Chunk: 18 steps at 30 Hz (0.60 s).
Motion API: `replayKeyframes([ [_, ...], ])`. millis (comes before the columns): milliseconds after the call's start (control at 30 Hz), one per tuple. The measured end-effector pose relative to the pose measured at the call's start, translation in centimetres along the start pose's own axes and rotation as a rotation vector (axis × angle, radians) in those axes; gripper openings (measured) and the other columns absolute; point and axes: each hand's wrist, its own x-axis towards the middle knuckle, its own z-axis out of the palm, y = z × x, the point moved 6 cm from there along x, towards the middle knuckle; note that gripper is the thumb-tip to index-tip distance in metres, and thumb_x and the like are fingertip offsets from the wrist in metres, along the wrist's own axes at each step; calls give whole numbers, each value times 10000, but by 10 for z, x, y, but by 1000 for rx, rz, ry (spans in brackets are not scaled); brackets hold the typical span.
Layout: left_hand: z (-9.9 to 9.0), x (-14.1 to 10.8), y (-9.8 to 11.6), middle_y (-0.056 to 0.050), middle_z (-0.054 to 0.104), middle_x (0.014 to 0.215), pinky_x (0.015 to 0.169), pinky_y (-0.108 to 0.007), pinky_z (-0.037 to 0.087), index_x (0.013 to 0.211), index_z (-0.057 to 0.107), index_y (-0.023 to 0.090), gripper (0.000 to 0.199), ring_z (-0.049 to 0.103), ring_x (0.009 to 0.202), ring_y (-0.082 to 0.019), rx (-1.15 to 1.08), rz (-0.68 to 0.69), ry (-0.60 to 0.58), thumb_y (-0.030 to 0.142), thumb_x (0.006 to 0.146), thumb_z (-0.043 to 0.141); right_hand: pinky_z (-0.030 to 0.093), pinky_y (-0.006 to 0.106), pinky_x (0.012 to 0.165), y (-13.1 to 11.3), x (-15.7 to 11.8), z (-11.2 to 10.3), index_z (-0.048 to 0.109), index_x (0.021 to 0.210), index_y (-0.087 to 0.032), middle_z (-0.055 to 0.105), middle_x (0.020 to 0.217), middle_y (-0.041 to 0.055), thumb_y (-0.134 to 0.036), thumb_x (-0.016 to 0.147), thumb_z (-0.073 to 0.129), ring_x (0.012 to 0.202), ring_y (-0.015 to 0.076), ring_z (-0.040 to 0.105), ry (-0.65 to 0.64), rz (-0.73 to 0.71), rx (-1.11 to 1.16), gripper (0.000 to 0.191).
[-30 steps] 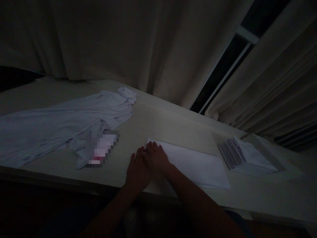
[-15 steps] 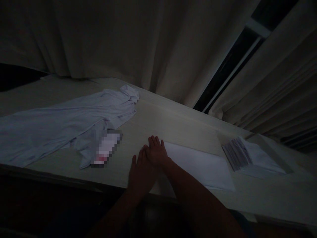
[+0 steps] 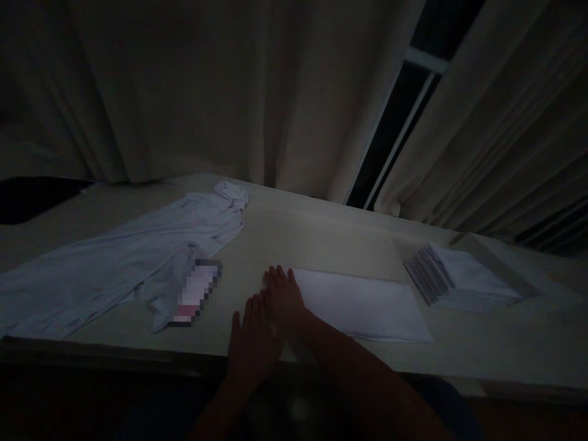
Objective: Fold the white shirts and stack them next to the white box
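A flat, folded white cloth (image 3: 367, 306) lies lengthwise on the pale tabletop (image 3: 312, 239). Its left end is under my right hand (image 3: 282, 298), which lies flat with the fingers stretched forward. My left hand (image 3: 255, 337) rests palm down just nearer to me, its fingers extended and touching the side of the right hand. Whether the left palm lies on cloth or bare tabletop is hidden. Left of both hands is a phone-like slab (image 3: 196, 293), blurred by pixels, beside a loose, crumpled white cloth (image 3: 138, 251).
To the right stands a stack of folded white cloths (image 3: 459, 275). Long beige curtains (image 3: 193, 92) hang along the table's far side, with a dark window gap (image 3: 390, 135) between them. The table's front edge (image 3: 138, 354) runs close to me. The light is dim.
The camera view has tilted, so the table appears more level. Both hands stay flat at the cloth's left end; the left fingers overlap the right hand less than before.
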Motion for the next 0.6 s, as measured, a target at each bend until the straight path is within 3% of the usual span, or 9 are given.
replayKeyframes([
  [133, 8, 0, 0, -236, 267, 1524, 1148, -554, 121, 1442, 266, 5, 773, 170, 1443, -332, 29, 12, 27, 529, 874, 277, 116, 514, 1155, 34, -43, -7, 276, 1485, -195, 205, 1563, 72, -522, 980, 267, 1445, 261, 125, -63, 43, -16, 602],
  [233, 16, 1, -1, -238, 244, 1534, 1151, -542, 125, 1438, 258, -14, 812, 129, 1453, -325, 35, -6, 16, 552, 857, 258, 103, 502, 1160, 81, -91, -26, 247, 1501, -201, 191, 1564, 73, -640, 941, 247, 1446, 270, 108, -89, 111, -45, 711],
  [367, 20, 3, -2, -246, 218, 1541, 1145, -554, 131, 1431, 253, -38, 815, 82, 1460, -324, 81, 33, -24, 529, 846, 246, 83, 485, 1162, 156, -166, -63, 220, 1512, -222, 165, 1568, 54, -662, 933, 219, 1450, 259, 78, -89, 275, -103, 727],
  [500, 28, 4, -6, -181, 319, 1522, 1112, -616, 136, 1368, 448, 131, 645, 74, 1457, -353, 187, 126, -154, 433, 806, 348, 60, 476, 1160, 219, -231, -91, 210, 1515, -203, 152, 1567, 73, -627, 951, 203, 1450, 256, 68, -54, 497, -171, 705],
  [600, 36, 3, -10, -159, 358, 1506, 1087, -664, 114, 1296, 543, 215, 569, 66, 1450, -390, 303, 214, -251, 354, 757, 426, 34, 466, 1162, 238, -255, -98, 204, 1515, -210, 141, 1570, 60, -607, 960, 182, 1452, 243, 43, -2, 562, -161, 683],
])
